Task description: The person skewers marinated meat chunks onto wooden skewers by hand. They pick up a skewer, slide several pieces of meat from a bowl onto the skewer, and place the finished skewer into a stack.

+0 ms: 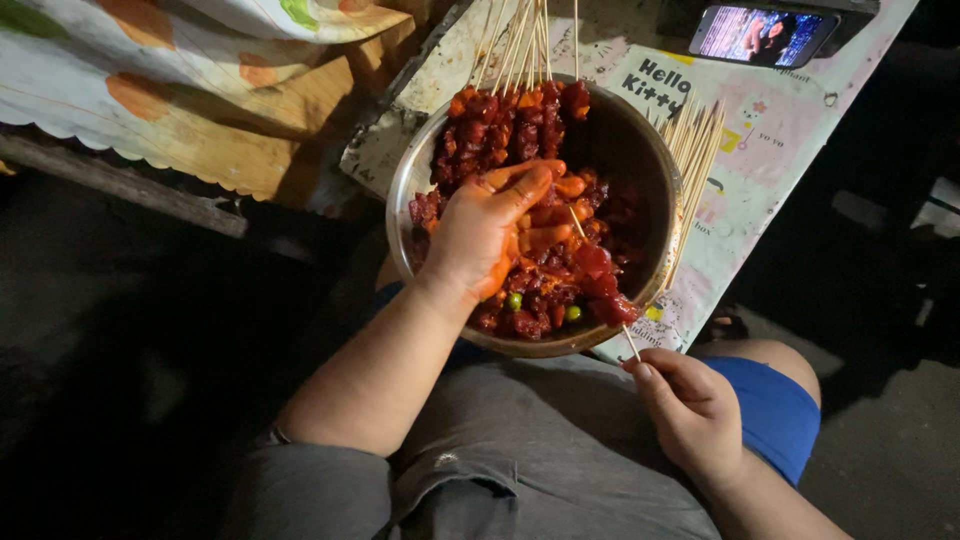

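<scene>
While the left hand [480, 235] lies palm-down inside the metal bowl [655, 170], its fingers are bent and closed over chunks of marinated meat [540, 285], the fingertips stained orange-red with sauce. The meat is cut in small cubes, dark red and glossy, heaped across the bowl, with two small green pieces [514, 300] showing near the bowl's near rim. The right hand [690, 405] sits just outside the near rim, thumb and fingers pinched narrowly on the end of a thin bamboo skewer [603, 283]; the stick runs up over the rim into the bowl, with red cubes already threaded on its middle part. At the bowl's far rim lie finished skewers [510, 120], their meat inside the bowl and their bare sticks pointing away. A bundle of bare skewers [695, 140] rests against the bowl's right rim. The bowl stands at the near edge of a printed table cover [770, 130], and a phone [765, 35] with a lit screen lies at the cover's far edge.
</scene>
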